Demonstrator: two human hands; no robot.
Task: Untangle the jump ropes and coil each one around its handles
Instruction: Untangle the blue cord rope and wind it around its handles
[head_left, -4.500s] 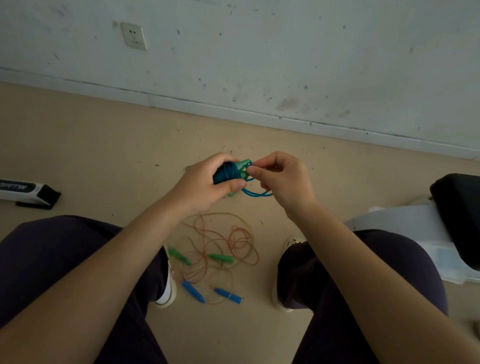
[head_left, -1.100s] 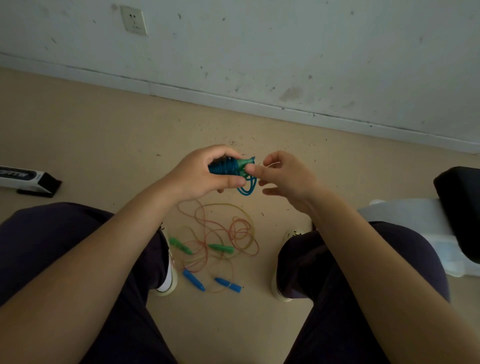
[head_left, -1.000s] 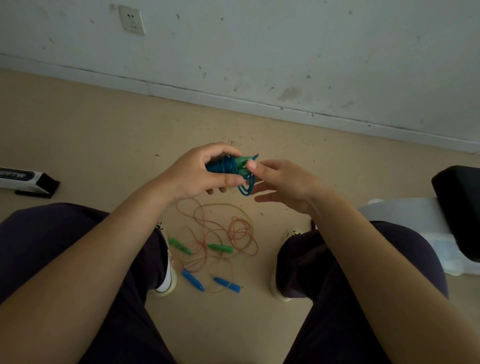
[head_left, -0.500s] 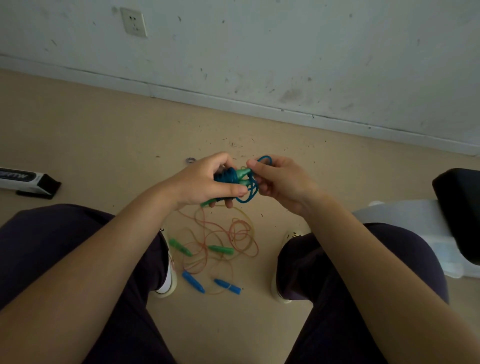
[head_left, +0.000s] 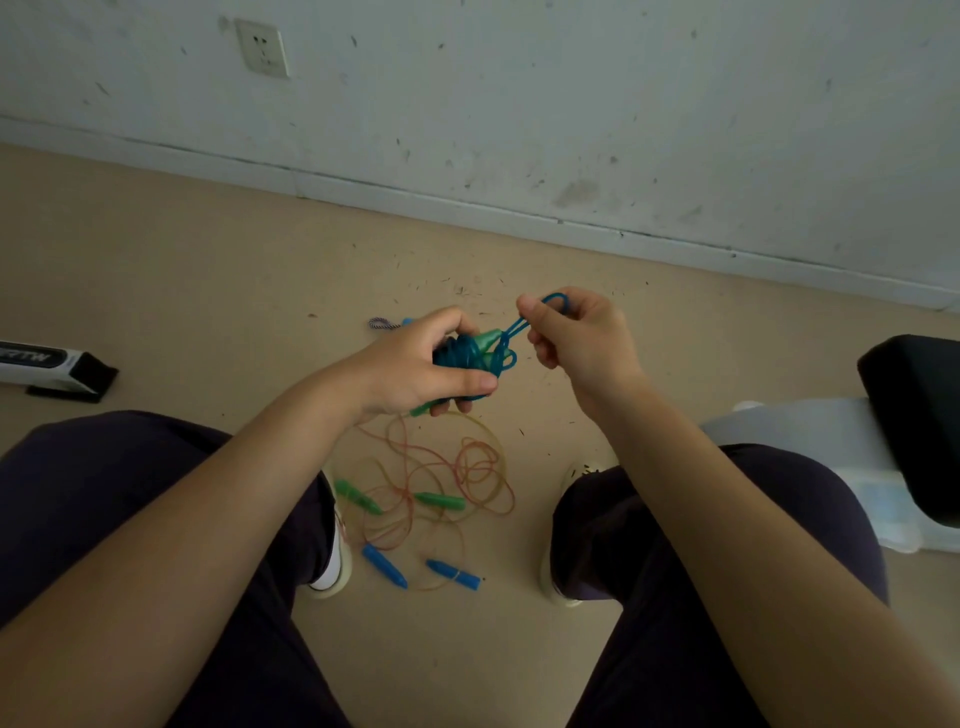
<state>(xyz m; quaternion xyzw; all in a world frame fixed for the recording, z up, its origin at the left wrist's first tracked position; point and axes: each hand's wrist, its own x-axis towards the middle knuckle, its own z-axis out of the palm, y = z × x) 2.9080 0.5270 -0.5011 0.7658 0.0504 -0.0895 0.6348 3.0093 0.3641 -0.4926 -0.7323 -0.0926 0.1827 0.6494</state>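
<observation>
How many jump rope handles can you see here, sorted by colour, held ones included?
Green handles on the floor: 2
Blue handles on the floor: 2
Green handles in the left hand, wrapped in blue rope: at least 1, the rest is hidden
Total: 5 visible

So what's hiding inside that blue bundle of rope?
Green handles: one tip pokes out the top of the blue rope bundle, another end below the left hand. The handles' middles are covered by rope and fingers.

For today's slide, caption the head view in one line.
Left hand grips the coiled blue rope; right hand pulls its end loop.
</observation>
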